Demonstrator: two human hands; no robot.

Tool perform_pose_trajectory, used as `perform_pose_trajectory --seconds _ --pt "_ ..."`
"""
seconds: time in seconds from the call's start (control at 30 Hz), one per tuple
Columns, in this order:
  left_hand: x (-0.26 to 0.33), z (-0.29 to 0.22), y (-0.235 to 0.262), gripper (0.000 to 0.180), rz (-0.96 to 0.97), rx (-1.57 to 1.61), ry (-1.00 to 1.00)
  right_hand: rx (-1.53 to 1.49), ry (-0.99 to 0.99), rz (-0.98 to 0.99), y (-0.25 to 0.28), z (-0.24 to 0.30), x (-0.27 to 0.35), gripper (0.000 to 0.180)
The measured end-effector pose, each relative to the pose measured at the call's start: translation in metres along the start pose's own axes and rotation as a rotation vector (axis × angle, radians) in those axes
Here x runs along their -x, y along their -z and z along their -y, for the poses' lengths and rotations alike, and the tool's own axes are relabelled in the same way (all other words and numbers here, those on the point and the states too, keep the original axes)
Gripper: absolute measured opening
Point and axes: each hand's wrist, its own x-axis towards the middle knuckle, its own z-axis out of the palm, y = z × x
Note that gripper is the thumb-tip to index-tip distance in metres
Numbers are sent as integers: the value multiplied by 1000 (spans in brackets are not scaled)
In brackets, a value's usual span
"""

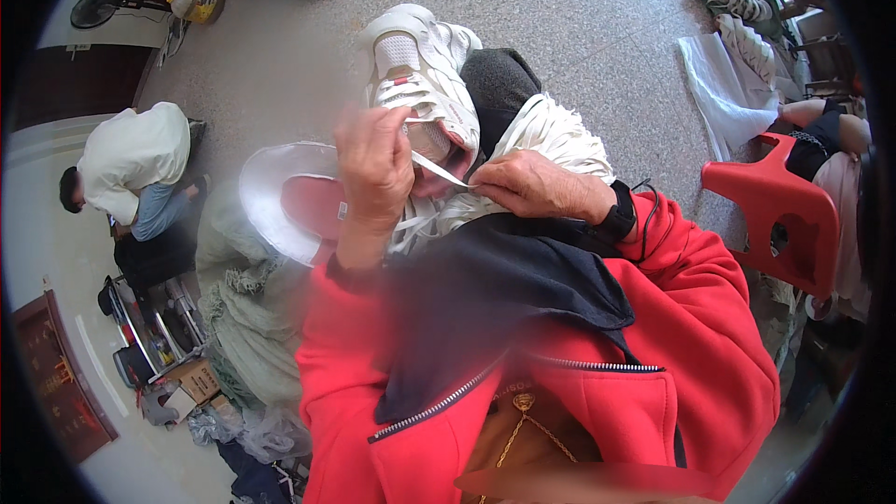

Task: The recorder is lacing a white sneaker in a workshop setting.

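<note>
**Lace [441,171] being held taut over a shoe [399,45]**

The shoe is being kept just beyond the lap, its toe pointing away and its side against the grey knee [504,82]. The lace is being stretched between both hands over the shoe's opening. By the right hand [541,189] it is being pinched between thumb and forefinger; by the left hand [375,163] it is being gripped in curled fingers, their exact hold being partly hidden by blur. A bundle of laces [560,140] is being carried over the knee, beside the shoe.

Lacing seems to be what is being done, with the rows nearer the toe apparently filled. A free end being guided through an open eyelet, with the slack being pulled evenly, seems to be called for.
</note>
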Motion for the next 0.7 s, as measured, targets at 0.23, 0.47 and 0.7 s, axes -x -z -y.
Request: perform_pose_trajectory --seconds 0.23,0.47,0.7 --pt "-1 -8 67 16 197 1296 766 -299 -95 -155 5 2 -8 20" --pt "4 53 135 17 462 166 274 -400 -148 -162 14 -21 2 19" --pt "21 58 152 38 515 -110 199 -420 -279 -88 37 -18 18 23"
